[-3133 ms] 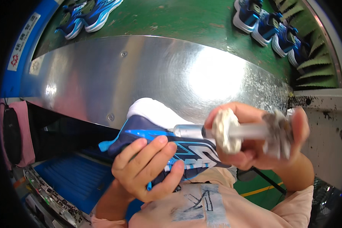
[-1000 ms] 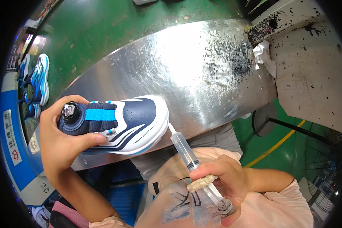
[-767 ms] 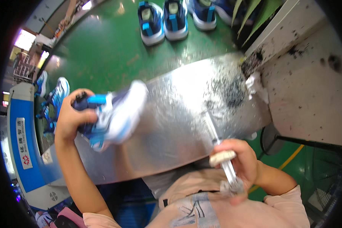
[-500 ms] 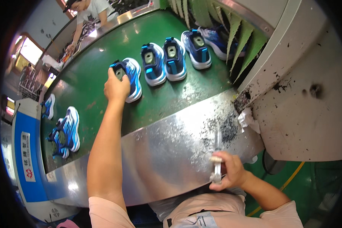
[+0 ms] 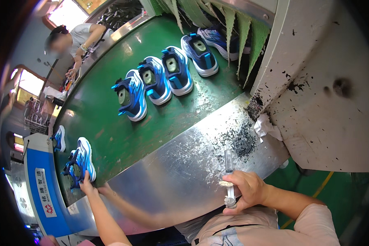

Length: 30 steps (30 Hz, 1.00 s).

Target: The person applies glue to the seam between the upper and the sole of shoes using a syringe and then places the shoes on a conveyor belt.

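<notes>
Left fingers (image 5: 87, 178) moved to a shoe (image 5: 86, 158) near the blue panel (image 5: 33, 162).

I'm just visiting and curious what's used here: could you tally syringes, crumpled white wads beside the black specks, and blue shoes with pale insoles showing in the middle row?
Syringe: 1
Crumpled white wad: 1
Blue shoes with pale insoles showing, middle row: 4
Total: 6
</notes>
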### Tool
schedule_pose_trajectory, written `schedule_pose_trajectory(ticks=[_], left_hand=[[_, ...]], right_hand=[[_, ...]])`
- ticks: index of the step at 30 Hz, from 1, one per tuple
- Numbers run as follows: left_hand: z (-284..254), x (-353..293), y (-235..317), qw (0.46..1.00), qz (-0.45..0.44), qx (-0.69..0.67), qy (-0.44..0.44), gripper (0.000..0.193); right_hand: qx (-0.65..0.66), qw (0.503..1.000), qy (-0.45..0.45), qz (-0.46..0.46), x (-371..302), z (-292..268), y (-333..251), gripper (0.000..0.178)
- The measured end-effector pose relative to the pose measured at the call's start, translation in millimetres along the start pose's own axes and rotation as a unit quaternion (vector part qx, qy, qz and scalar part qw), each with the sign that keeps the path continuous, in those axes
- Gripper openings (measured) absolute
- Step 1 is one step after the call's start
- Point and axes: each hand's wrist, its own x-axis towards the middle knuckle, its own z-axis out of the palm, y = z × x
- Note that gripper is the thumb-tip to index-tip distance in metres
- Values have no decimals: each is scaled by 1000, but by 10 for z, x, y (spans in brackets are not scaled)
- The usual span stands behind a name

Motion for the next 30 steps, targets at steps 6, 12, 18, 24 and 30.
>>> schedule_pose_trajectory(ticks=[6,12,18,24,30], left_hand=[[530,-486,586,950,18,282,129,80],[107,-1566,1114,996,-14,3,-91,48],[81,-3399,1067,999,6,39,-30,51],[230,-3433,2017,810,333,182,-447,70],[824,-2519,2327,673,381,347,-531,81]], right_hand=[[-15,1000,1,14,11,99,-2,82],[-4,998,12,65,-83,133,-3,84],[28,983,-29,180,-91,-1,-182,90],[125,938,-134,294,-171,-209,-498,83],[455,810,103,356,-70,-485,-530,85]])
